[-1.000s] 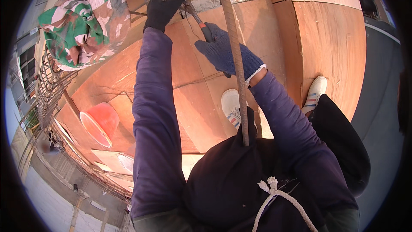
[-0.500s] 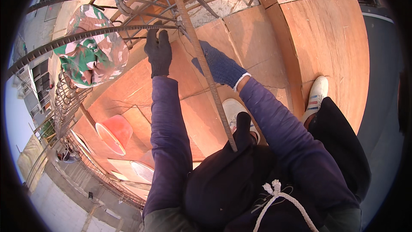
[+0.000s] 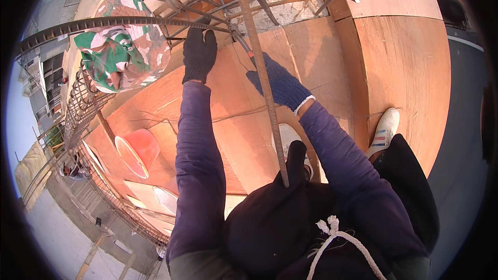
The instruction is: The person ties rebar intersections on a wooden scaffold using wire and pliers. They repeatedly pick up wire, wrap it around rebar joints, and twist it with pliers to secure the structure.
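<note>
My left hand (image 3: 199, 54), in a dark knitted glove, is at a horizontal ribbed rebar (image 3: 127, 21). Its fingers curl at the bar, their tips partly hidden. In a blue knitted glove with a white cuff, my right hand (image 3: 282, 83) closes around a slim metal tool, apparently pliers (image 3: 241, 41), with some red on the handle. The tool's head meets the rebar joint just right of my left hand. A long rusty rebar (image 3: 264, 75) slants in front of my right hand, from the joint area down toward my lap.
A camouflage-patterned cloth bundle (image 3: 122, 46) lies left of my hands. Plywood panels (image 3: 404, 72) form the surface underfoot, with a raised wooden edge (image 3: 353, 78). An orange-red round object (image 3: 139, 151) sits lower left. A rebar cage (image 3: 78, 109) runs along the left side.
The view has shifted, so the rebar and bundle appear farther right and higher. My right hand has turned a little, and the tool's red part now shows. Both hands stay at the joint.
</note>
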`<move>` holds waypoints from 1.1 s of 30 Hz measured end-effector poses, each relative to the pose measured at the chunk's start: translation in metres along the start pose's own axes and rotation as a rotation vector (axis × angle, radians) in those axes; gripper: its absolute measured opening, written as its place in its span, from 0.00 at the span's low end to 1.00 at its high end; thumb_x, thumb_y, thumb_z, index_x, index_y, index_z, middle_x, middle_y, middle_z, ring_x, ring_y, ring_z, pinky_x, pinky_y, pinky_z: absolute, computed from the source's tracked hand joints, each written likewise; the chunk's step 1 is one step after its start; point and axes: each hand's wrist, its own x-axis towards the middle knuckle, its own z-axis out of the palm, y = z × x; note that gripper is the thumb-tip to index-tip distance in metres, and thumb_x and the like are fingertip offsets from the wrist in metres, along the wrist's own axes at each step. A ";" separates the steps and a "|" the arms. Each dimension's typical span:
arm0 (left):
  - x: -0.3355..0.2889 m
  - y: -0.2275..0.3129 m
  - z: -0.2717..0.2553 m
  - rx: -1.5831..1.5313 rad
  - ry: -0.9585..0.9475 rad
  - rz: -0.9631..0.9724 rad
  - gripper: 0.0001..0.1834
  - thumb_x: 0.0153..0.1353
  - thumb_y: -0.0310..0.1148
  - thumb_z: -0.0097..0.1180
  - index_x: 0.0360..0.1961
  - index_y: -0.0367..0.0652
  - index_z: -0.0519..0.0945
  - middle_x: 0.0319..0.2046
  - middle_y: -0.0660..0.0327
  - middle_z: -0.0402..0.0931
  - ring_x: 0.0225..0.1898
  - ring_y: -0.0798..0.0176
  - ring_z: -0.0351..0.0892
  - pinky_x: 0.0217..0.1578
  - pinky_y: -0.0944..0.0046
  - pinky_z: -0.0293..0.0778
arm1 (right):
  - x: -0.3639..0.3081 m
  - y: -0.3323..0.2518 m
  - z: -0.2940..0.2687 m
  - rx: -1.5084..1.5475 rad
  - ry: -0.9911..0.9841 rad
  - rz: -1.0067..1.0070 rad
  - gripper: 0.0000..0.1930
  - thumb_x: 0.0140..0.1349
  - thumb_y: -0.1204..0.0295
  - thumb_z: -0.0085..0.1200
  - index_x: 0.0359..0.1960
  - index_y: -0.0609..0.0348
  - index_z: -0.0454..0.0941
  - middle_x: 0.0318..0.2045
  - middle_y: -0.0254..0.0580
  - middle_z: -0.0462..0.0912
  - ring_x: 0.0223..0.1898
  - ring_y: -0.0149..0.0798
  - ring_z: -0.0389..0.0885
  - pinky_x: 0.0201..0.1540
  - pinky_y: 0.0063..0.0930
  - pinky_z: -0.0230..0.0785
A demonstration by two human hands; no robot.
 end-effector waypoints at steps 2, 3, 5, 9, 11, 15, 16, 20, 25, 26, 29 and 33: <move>-0.035 0.023 0.003 0.055 0.081 -0.027 0.23 0.69 0.38 0.59 0.61 0.39 0.77 0.53 0.44 0.80 0.55 0.42 0.81 0.55 0.49 0.76 | -0.001 0.003 0.004 -0.003 0.030 0.022 0.32 0.67 0.62 0.55 0.70 0.59 0.63 0.53 0.71 0.81 0.55 0.72 0.80 0.58 0.56 0.72; -0.049 0.035 0.006 0.012 0.129 -0.049 0.24 0.69 0.39 0.60 0.63 0.39 0.76 0.54 0.44 0.79 0.55 0.42 0.81 0.55 0.48 0.76 | -0.001 0.005 0.005 -0.007 0.040 0.041 0.32 0.67 0.62 0.55 0.71 0.59 0.63 0.53 0.71 0.82 0.55 0.72 0.80 0.58 0.56 0.72; -0.060 0.055 0.015 -0.051 0.163 -0.075 0.26 0.69 0.40 0.60 0.64 0.39 0.75 0.56 0.44 0.78 0.55 0.43 0.81 0.55 0.48 0.76 | -0.001 0.008 0.007 -0.013 0.029 0.049 0.33 0.66 0.61 0.55 0.71 0.59 0.63 0.53 0.72 0.82 0.56 0.73 0.80 0.59 0.57 0.71; -0.052 0.078 0.024 -0.041 0.066 -0.177 0.25 0.71 0.42 0.58 0.63 0.38 0.75 0.57 0.43 0.77 0.54 0.44 0.82 0.54 0.47 0.76 | 0.006 0.010 0.006 -0.014 -0.002 0.039 0.33 0.66 0.60 0.54 0.72 0.58 0.63 0.54 0.72 0.81 0.57 0.72 0.79 0.60 0.57 0.71; -0.038 0.081 0.026 -0.104 0.144 -0.170 0.21 0.72 0.42 0.54 0.59 0.40 0.77 0.50 0.46 0.82 0.49 0.45 0.84 0.50 0.48 0.76 | 0.008 0.009 0.004 -0.017 -0.004 0.013 0.33 0.66 0.60 0.54 0.71 0.57 0.63 0.56 0.71 0.81 0.59 0.71 0.79 0.61 0.56 0.70; -0.030 0.072 0.017 -0.028 0.193 -0.205 0.15 0.71 0.41 0.54 0.48 0.41 0.82 0.36 0.54 0.86 0.39 0.49 0.86 0.45 0.50 0.77 | 0.004 0.005 -0.001 -0.053 0.003 0.028 0.31 0.67 0.59 0.55 0.69 0.57 0.66 0.59 0.69 0.80 0.62 0.68 0.77 0.62 0.52 0.70; -0.034 0.068 0.013 -0.056 0.197 -0.284 0.16 0.70 0.41 0.55 0.49 0.40 0.82 0.36 0.54 0.85 0.38 0.51 0.85 0.44 0.52 0.77 | 0.002 0.004 -0.003 -0.035 -0.009 0.054 0.30 0.68 0.60 0.55 0.69 0.57 0.67 0.59 0.68 0.80 0.62 0.68 0.77 0.62 0.51 0.70; -0.053 0.045 0.006 -0.226 0.320 -0.423 0.19 0.68 0.40 0.59 0.51 0.36 0.82 0.36 0.54 0.84 0.35 0.60 0.80 0.41 0.57 0.76 | 0.001 -0.006 -0.009 0.018 -0.097 0.118 0.26 0.70 0.60 0.55 0.66 0.58 0.69 0.52 0.61 0.80 0.54 0.61 0.79 0.55 0.46 0.72; -0.032 0.021 0.005 -0.181 0.410 -0.129 0.18 0.69 0.39 0.58 0.54 0.39 0.80 0.43 0.53 0.84 0.42 0.56 0.83 0.45 0.55 0.76 | 0.000 -0.017 -0.015 0.080 -0.095 0.164 0.24 0.68 0.58 0.60 0.60 0.55 0.70 0.28 0.33 0.71 0.24 0.30 0.73 0.24 0.27 0.68; -0.026 0.018 0.003 -0.129 0.404 -0.057 0.18 0.70 0.39 0.58 0.55 0.40 0.80 0.44 0.52 0.84 0.43 0.55 0.83 0.46 0.54 0.77 | 0.000 -0.018 -0.016 0.099 -0.110 0.134 0.24 0.68 0.58 0.60 0.60 0.55 0.70 0.25 0.29 0.69 0.21 0.27 0.72 0.21 0.25 0.68; -0.020 0.015 0.000 -0.068 0.341 -0.103 0.16 0.72 0.40 0.56 0.53 0.41 0.80 0.45 0.52 0.84 0.44 0.53 0.84 0.48 0.52 0.77 | 0.000 -0.018 -0.019 0.087 -0.135 0.198 0.28 0.68 0.58 0.59 0.65 0.56 0.68 0.26 0.31 0.71 0.22 0.27 0.73 0.22 0.26 0.70; -0.007 -0.008 0.007 -0.575 0.295 -0.240 0.15 0.75 0.40 0.52 0.51 0.40 0.80 0.43 0.55 0.84 0.43 0.52 0.83 0.47 0.52 0.77 | 0.001 -0.015 -0.016 0.025 -0.100 0.096 0.30 0.69 0.58 0.58 0.69 0.56 0.66 0.28 0.33 0.73 0.23 0.28 0.74 0.23 0.27 0.71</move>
